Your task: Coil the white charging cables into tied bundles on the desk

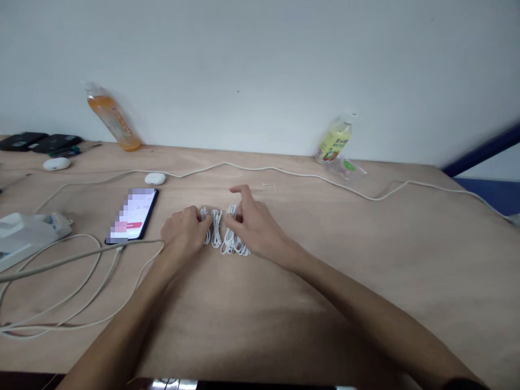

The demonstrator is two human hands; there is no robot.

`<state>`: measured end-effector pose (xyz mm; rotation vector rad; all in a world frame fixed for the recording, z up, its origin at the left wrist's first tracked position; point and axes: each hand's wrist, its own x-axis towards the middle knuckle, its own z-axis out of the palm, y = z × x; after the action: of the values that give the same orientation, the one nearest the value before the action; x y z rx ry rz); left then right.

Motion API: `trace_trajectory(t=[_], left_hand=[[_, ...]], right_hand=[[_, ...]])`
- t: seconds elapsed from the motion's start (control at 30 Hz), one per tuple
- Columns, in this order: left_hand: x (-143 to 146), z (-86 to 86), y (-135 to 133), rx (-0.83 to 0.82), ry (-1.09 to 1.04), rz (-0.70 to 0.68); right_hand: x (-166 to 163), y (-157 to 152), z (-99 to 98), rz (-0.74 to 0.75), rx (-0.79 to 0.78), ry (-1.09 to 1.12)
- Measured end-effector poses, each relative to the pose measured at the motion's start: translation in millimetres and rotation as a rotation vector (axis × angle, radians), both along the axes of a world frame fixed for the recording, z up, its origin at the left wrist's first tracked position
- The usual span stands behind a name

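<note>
Several coiled white cables lie side by side on the wooden table, among them a cable bundle [216,228] between my two hands. My left hand [184,230] rests on the table with its fingers curled and its thumb over the leftmost bundle [207,236]. On the other side, my right hand [260,225] has its thumb across the right-hand cable bundles [229,238], and its index finger is raised and bent away from them. The remaining fingers of my right hand are hidden.
A lit phone [132,215] and a white earbud case [155,178] lie left of my hands. Loose cable loops [97,260] run from a power strip [20,238]. An orange bottle [114,119] and a yellow-labelled bottle [335,141] lean on the wall. A long white cord [284,172] crosses behind.
</note>
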<state>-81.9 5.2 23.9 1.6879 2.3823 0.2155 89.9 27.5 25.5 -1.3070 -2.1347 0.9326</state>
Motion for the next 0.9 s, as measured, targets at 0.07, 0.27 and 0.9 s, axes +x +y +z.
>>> trace_trajectory(t=[0.07, 0.27, 0.9], left_hand=[[0.4, 0.5, 0.4, 0.002, -0.008, 0.012], [3.8, 2.0, -0.2, -0.022, -0.047, 0.008], [-10.6, 5.7, 2.9, -0.087, -0.098, -0.008]], right_hand=[[-10.2, 1.6, 1.2, 0.035, 0.000, -0.054], [-22.0, 9.4, -9.2, 0.024, 0.017, -0.160], [-35.5, 11.2, -9.8, 0.156, 0.047, -0.360]])
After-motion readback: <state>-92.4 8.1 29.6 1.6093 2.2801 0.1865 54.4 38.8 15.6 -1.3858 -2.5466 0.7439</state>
